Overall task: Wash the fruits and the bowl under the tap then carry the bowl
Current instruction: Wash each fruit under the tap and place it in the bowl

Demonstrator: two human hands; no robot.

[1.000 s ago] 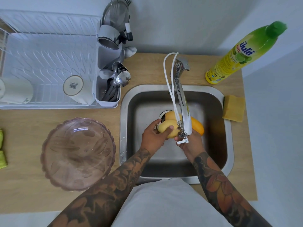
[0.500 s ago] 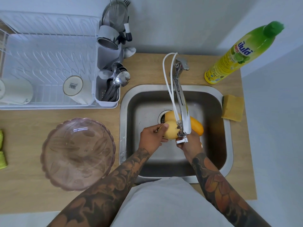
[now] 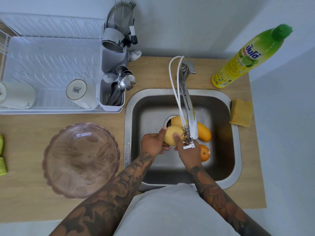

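left hand [image 3: 154, 142] gripping pale yellow round fruit [image 3: 172, 134] under chrome tap [image 3: 189, 116], mid steel sink [image 3: 236, 133] | right hand [image 3: 189, 154] fingers on same fruit | orange fruit [image 3: 204, 152] in sink | empty pink glass bowl [image 3: 80, 159] on counter by sink's left edge

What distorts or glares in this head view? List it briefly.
Head view: the wide lens bends the dish rack and soap bottle outward near the edges; soft, even light, with deep shadow along the sink's right wall; bright glare streaks on the tap; the middle, where both hands hold the yellow fruit, stays sharp.
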